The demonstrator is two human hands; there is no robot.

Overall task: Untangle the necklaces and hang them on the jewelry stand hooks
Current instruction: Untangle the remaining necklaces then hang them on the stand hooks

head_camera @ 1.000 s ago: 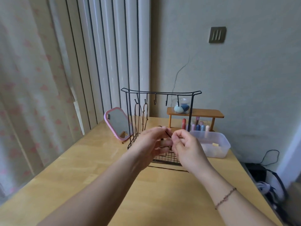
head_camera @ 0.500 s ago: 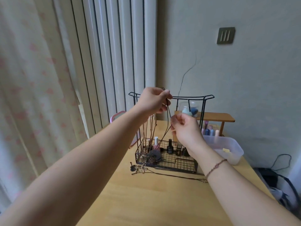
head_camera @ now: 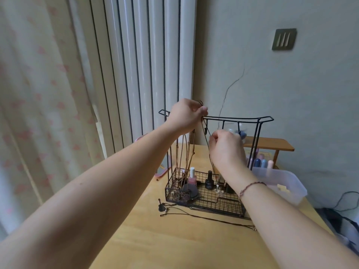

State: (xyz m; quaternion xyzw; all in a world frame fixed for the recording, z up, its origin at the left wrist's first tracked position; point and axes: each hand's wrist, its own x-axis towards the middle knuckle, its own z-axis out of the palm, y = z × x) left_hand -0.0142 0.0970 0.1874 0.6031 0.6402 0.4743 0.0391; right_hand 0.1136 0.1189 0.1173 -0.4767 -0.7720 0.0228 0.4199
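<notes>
Left hand (head_camera: 186, 115): I pinch the dark cord necklace (head_camera: 207, 144) at the jewelry stand (head_camera: 239, 119) top bar.
Right hand (head_camera: 225, 148): pinching, it seems, the cord at 5 o'clock from my left.

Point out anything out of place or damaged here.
One dark cord necklace lies loose on the table before the jewelry stand, not hung. A thin crack runs down the wall behind.

Soft, dim daylight filters through the curtain (head_camera: 29, 113) at left; shadows are faint, straight lines bow toward the edges, and detail is slightly smeared.
</notes>
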